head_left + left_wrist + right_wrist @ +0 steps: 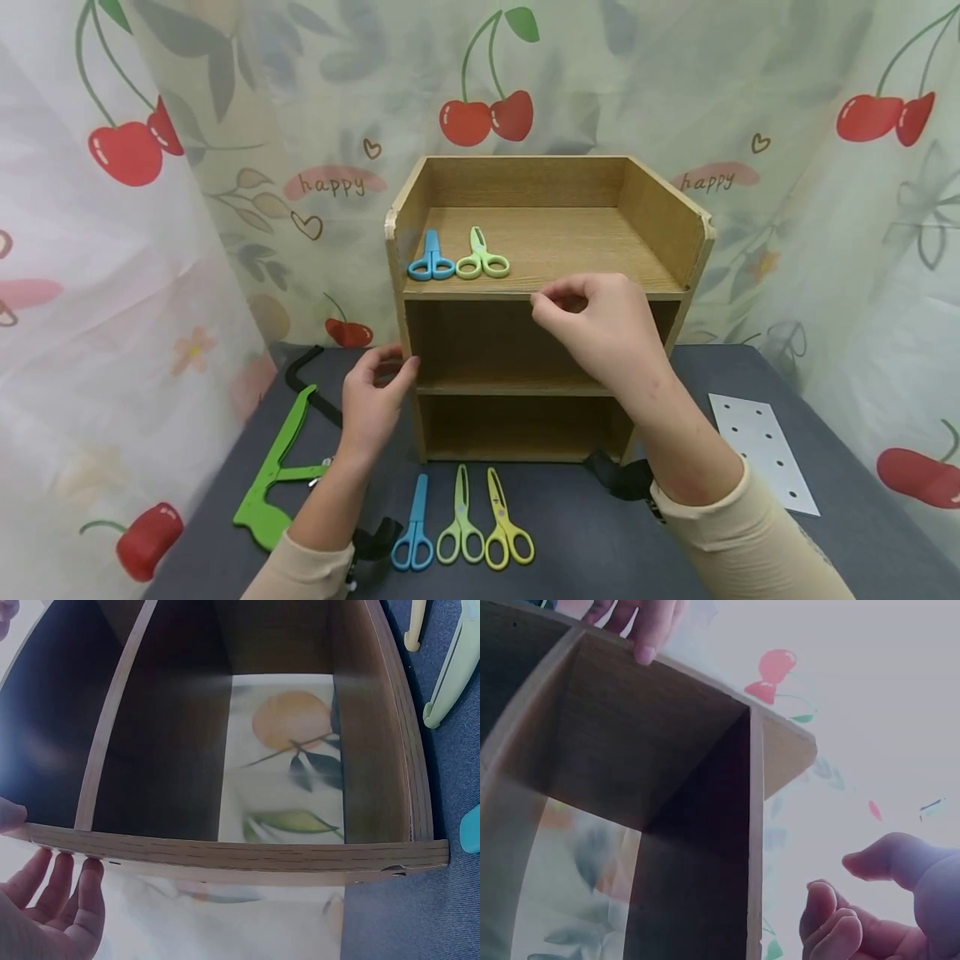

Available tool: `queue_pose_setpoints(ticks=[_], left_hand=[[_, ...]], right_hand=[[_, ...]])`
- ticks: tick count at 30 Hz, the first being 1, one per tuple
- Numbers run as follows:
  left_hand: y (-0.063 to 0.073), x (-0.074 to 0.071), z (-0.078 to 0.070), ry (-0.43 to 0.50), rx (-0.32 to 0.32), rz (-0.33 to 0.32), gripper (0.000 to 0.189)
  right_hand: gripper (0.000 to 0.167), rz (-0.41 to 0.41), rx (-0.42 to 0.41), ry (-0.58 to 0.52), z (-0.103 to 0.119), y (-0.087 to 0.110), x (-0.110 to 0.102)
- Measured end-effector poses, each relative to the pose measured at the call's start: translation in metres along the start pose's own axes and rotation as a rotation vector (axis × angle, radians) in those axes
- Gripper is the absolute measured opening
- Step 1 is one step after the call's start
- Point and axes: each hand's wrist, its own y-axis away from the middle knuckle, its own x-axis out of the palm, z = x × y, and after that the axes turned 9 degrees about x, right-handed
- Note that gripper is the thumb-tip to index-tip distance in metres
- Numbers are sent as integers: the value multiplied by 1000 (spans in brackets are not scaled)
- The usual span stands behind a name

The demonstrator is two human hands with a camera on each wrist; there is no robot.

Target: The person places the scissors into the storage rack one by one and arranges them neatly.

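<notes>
A small wooden shelf unit (517, 387) stands on the table with three levels. My left hand (378, 400) grips its left side panel; in the left wrist view the thumb lies at the panel's front edge and the fingers (91, 900) on its outer face. My right hand (600, 321) hovers by the front edge of the top shelf, fingers loosely bent. The right wrist view shows a gap between thumb (885, 859) and fingers, with nothing held. Blue scissors (431, 258) and light green scissors (480, 257) lie side by side at the left of the top shelf.
In front of the unit lie blue scissors (414, 525), light green scissors (461, 521) and yellow scissors (506, 525). A green saw-like frame (277, 475) with a black curved part (300, 379) is at left. At right lies a white card with dark dots (765, 450). Printed curtains surround the table.
</notes>
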Motion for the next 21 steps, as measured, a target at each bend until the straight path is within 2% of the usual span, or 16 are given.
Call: queue_pose_setpoints(ticks=[21], left_hand=[[0,0,0,-16,-11,4,34]], right_hand=[[5,-25,-50,-38,-20,67,10]])
